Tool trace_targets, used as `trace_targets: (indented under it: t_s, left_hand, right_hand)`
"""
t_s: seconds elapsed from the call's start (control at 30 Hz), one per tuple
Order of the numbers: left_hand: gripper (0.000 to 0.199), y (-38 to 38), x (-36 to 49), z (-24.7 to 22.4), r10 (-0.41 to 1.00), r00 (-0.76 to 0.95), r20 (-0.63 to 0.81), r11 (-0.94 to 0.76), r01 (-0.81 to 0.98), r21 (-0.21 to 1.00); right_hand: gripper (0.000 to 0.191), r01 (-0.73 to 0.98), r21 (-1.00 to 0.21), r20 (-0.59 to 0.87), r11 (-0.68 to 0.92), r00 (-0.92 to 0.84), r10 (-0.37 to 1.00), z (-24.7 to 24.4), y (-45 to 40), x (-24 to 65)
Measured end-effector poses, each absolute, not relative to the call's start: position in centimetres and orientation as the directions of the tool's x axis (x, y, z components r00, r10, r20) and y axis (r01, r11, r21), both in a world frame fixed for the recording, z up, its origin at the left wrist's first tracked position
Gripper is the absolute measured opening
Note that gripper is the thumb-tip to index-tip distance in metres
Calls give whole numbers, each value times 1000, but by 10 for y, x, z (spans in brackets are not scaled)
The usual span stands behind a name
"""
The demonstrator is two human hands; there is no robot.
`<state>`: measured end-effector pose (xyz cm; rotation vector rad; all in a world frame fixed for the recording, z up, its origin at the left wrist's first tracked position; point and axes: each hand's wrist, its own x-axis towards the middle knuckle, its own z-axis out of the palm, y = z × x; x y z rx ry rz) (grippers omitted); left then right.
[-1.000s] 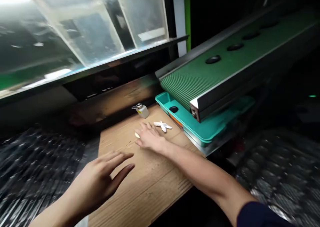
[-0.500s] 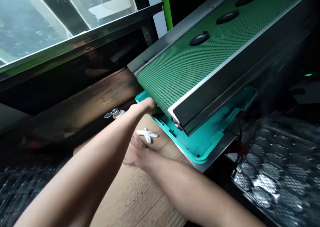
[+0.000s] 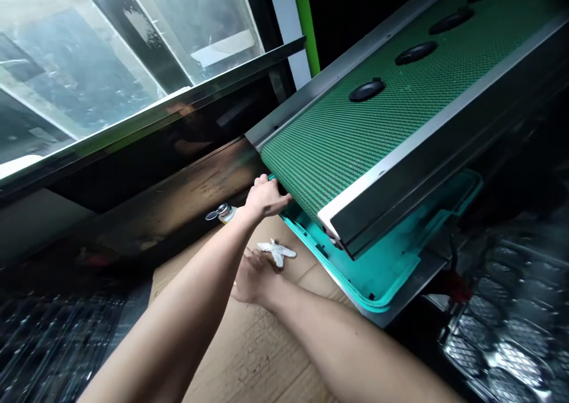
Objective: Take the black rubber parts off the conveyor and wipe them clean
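Note:
My left hand (image 3: 267,198) is at the lower end of the green mesh conveyor belt (image 3: 320,148), over the near rim of a teal tray (image 3: 377,305). Its thumb stretches away from the fingers, whose tips are partly hidden, and I see nothing in it. Below it, my right hand (image 3: 254,275) lies on the cardboard (image 3: 249,344) with its fingers apart, partly behind my left forearm. Close to those fingers is a small, crumpled white piece (image 3: 277,252), roughly X-shaped. Several black round parts (image 3: 367,90) lie spaced out along the belt.
Left of my left hand stands a small bottle with an open metal lid (image 3: 224,211). Clear plastic trays with round pockets (image 3: 502,326) are at the right; more clear plastic (image 3: 62,344) is blurred at lower left. The conveyor's metal side rail (image 3: 400,172) overhangs the teal tray.
My left hand has come out from below the belt's end and now shows its fingers and thumb. My right hand stays on the cardboard. The view has shifted, and the black parts sit slightly lower along the belt.

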<state>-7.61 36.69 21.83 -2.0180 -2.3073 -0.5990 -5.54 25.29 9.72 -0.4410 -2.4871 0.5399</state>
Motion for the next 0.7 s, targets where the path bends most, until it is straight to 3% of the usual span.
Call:
trace_targets:
  t_s: [0.07, 0.13, 0.2, 0.27, 0.4, 0.5, 0.6, 0.7]
  left_hand:
    - [31, 339, -86, 228, 901, -239, 362, 110, 933, 343]
    - [32, 299, -96, 234, 839, -385, 385, 67, 775, 629]
    - [30, 249, -109, 232, 826, -508, 244, -21, 404, 915]
    - [27, 197, -126, 218, 822, -565, 67, -63, 27, 998]
    - [22, 120, -160, 164, 708, -693, -135, -118, -305, 945]
    - [24, 99, -178, 130, 638, -754, -157, -254, -399, 881]
    - [26, 97, -181, 120, 695, -707, -133, -365, -506, 782]
    - [29, 100, -176, 122, 810, -576, -104, -405, -680, 612]
  right_hand:
    - [33, 219, -412, 448, 885, -797, 405, 100, 253, -52]
    - [37, 232, -391, 412, 891, -821, 395, 104, 254, -48]
    - [38, 238, -379, 379, 894, -842, 385, 111, 253, -43]
    - [35, 220, -363, 361, 905, -863, 354, 116, 252, -37]
    - [26, 172, -361, 383, 917, -869, 314, 115, 247, -35]
    - [36, 206, -514, 460, 833, -754, 470, 108, 240, -46]
    - [44, 127, -658, 527, 743, -627, 574, 105, 228, -60]
    - [45, 57, -685, 566, 726, -587, 579, 105, 207, -71]
